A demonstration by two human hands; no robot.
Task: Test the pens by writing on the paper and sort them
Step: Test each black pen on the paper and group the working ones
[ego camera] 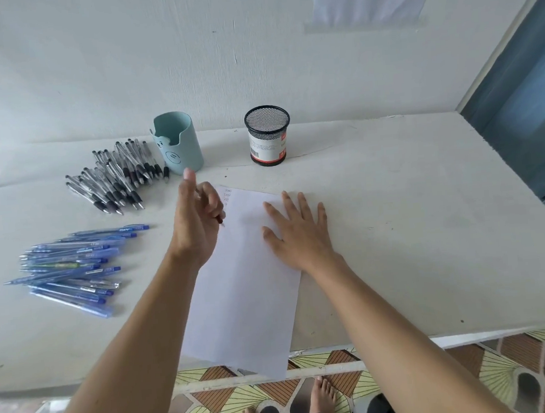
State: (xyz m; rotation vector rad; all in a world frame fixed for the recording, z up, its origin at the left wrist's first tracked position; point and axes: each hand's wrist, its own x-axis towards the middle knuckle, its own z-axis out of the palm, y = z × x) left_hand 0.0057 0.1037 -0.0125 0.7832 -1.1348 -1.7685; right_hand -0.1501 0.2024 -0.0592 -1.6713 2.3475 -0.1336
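A white sheet of paper [245, 293] lies on the table, its near end hanging over the front edge. A few short written lines sit at its top left corner. My left hand [197, 225] is closed around a pen [221, 221], whose tip points down just above the paper's left edge. Resting flat on the paper's upper right part is my right hand [299, 233], fingers spread. A pile of black-grip clear pens [118, 176] lies at the back left. Nearer, on the left, is a pile of blue pens [74, 270].
A light blue holder [180, 143] and a black mesh cup [268, 135] stand at the back near the wall. The white table [414, 244] ends at the right by a blue door frame. My bare feet show below the front edge.
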